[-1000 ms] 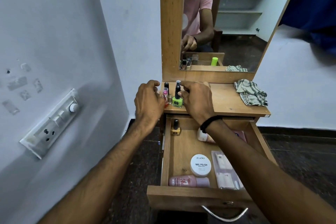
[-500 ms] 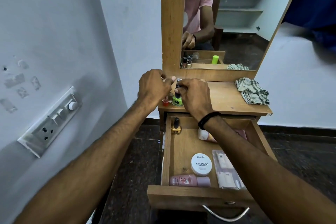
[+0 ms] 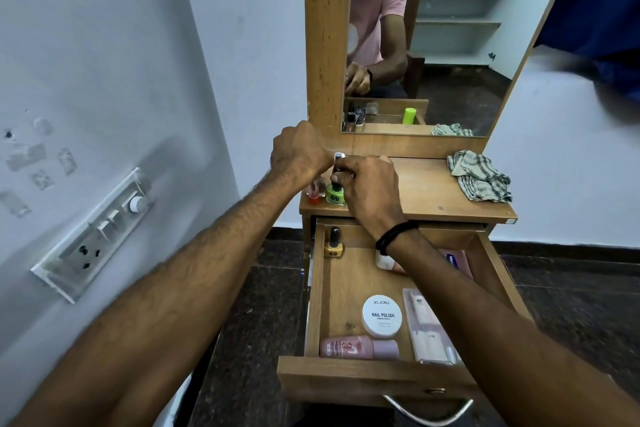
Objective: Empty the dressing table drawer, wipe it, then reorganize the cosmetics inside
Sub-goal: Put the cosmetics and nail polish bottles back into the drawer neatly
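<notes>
While right hand (image 3: 370,189) pinches green polish bottle (image 3: 335,197) by cap, left hand (image 3: 300,153) curls around small white-tipped item (image 3: 339,156).

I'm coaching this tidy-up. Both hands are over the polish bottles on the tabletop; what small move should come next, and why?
Probably lower the small dark bottle pinched by the right hand into the drawer, upright beside the yellow polish bottle in its back-left corner. Bare wood shows next to it, and the green polish bottle waits on the tabletop.
</notes>
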